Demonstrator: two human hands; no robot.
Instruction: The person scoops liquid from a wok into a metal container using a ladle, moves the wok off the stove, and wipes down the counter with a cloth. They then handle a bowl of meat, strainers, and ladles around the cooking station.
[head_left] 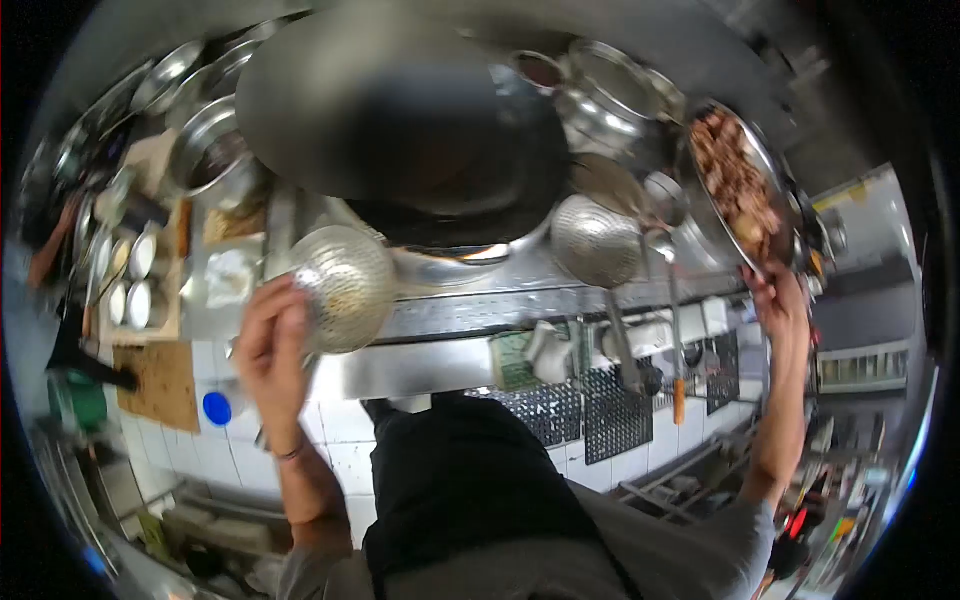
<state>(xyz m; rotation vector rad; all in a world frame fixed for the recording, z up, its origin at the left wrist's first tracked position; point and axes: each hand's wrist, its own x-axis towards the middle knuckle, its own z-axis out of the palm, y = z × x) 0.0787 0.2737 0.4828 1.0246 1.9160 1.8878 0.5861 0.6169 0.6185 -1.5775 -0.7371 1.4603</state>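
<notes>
My left hand [272,350] is closed on a round perforated skimmer [348,292], which it holds up at the stove's front edge, left of centre. My right hand [778,300] grips the near rim of a metal bowl [708,208] at the far right. Chunks of browned meat [735,170] fill the bowl, which is tilted. Between the hands sits a large dark wok [500,190], its upper left part covered by a blurred grey round shape [340,100] close to the camera. A second perforated skimmer [597,243] rests right of the wok, its handle pointing towards me.
A ladle with a wooden-ended handle [675,330] lies at the right. Metal pots [615,85] stand behind it. At the left are a steel pot [210,150], several white cups [142,300] and a blue-lidded container [217,408]. Black perforated mats [617,425] lie near the front edge.
</notes>
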